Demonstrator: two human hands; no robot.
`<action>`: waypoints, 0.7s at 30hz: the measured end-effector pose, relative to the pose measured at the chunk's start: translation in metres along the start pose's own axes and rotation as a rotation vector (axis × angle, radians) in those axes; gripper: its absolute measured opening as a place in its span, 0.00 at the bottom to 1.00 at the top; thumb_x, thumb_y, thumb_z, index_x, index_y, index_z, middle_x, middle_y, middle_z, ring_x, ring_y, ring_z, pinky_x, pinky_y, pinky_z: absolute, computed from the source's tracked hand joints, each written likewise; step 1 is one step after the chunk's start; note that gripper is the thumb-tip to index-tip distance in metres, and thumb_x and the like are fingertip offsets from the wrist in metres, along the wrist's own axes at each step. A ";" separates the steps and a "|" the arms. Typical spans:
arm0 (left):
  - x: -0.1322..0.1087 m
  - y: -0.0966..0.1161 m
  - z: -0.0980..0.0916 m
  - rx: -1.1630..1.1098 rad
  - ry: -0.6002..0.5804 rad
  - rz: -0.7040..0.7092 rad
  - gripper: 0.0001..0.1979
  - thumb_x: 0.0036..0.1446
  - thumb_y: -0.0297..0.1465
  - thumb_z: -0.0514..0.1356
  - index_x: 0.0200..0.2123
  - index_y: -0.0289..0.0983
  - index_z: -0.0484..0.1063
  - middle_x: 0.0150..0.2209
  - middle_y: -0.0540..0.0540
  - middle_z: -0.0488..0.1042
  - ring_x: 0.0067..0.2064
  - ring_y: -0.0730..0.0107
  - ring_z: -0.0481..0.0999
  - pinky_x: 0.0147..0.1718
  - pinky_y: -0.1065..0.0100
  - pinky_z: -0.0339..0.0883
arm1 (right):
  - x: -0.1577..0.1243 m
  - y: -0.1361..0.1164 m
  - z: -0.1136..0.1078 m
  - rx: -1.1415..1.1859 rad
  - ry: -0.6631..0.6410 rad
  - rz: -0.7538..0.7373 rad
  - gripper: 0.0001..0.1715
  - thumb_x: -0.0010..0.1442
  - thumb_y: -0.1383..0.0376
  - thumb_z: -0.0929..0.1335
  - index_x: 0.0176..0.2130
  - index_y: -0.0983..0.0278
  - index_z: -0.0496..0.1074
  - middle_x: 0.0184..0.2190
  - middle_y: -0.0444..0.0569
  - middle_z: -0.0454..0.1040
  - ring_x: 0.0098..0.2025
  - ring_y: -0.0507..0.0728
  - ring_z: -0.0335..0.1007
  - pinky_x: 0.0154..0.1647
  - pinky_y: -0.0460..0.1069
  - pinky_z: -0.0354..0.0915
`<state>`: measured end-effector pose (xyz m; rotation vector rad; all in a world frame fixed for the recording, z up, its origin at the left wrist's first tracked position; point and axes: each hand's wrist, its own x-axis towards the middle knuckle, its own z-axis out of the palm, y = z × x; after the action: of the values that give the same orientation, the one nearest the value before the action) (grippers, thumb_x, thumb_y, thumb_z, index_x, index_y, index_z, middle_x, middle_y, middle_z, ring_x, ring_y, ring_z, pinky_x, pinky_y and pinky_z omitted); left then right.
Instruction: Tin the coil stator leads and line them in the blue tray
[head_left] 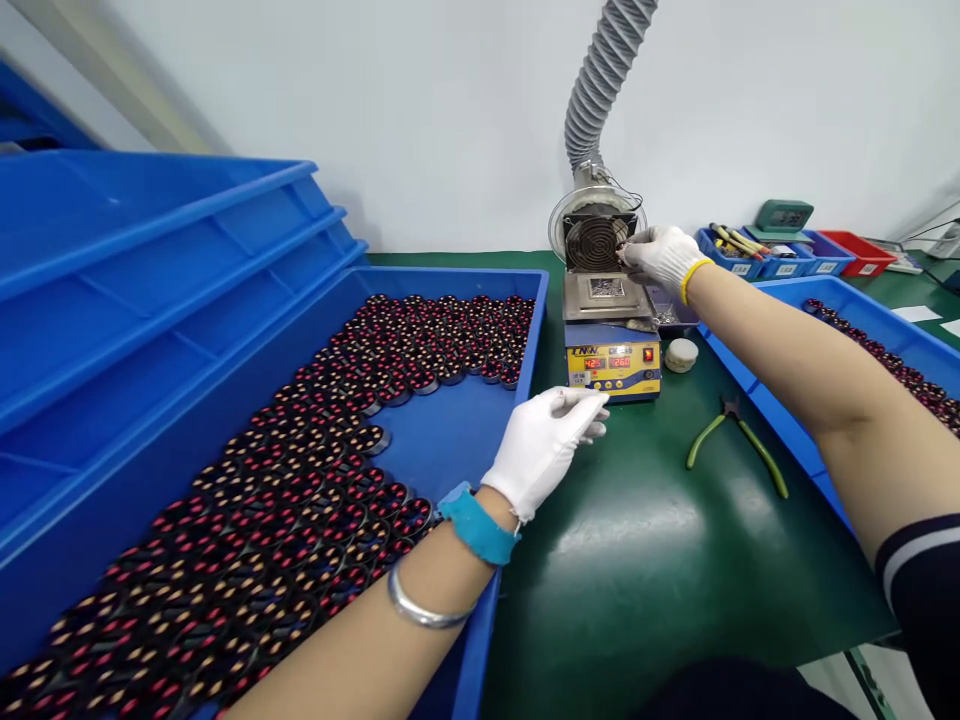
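Note:
My left hand (546,446), in a white glove with a blue wrist strap, hovers over the right rim of a big blue tray (480,440), its fingers stretched toward a solder pot station (612,345); it holds nothing. The tray is packed with several small round black coils (300,480) with red and tan wires. My right hand (660,256), also gloved, is pinched at the small fan (596,242) behind the station's pot; what the fingertips grip is too small to make out.
A grey fume hose (600,80) drops to the fan. Green-handled cutters (739,440) and a small white tin (681,354) lie on the green mat. A second blue tray (840,300) with coils sits right. Stacked blue trays (150,260) stand left; small bins (780,262) at back.

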<state>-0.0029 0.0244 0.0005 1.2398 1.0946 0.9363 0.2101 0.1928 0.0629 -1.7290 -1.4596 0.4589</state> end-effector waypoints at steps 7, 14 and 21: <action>0.004 0.003 -0.009 0.077 0.176 0.202 0.19 0.51 0.41 0.64 0.40 0.32 0.75 0.36 0.41 0.79 0.37 0.63 0.79 0.39 0.62 0.72 | 0.019 0.011 0.011 -0.263 0.067 -0.076 0.17 0.52 0.58 0.70 0.39 0.66 0.76 0.37 0.52 0.77 0.44 0.61 0.73 0.50 0.55 0.66; 0.037 -0.007 -0.064 0.795 0.454 0.206 0.25 0.58 0.34 0.57 0.57 0.29 0.67 0.57 0.35 0.70 0.58 0.52 0.69 0.60 0.54 0.60 | 0.021 0.020 0.021 -0.347 0.043 -0.083 0.19 0.53 0.56 0.69 0.41 0.66 0.76 0.43 0.55 0.77 0.47 0.62 0.72 0.52 0.55 0.65; 0.049 -0.032 -0.087 1.389 0.146 0.149 0.30 0.61 0.31 0.50 0.66 0.33 0.54 0.70 0.38 0.46 0.68 0.47 0.49 0.63 0.52 0.53 | 0.018 0.022 0.026 -0.356 0.031 -0.066 0.20 0.53 0.55 0.69 0.42 0.66 0.75 0.43 0.55 0.76 0.47 0.62 0.72 0.51 0.54 0.65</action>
<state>-0.0767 0.0894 -0.0364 2.3864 1.8820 0.2512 0.2104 0.2189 0.0346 -1.9432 -1.6450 0.1400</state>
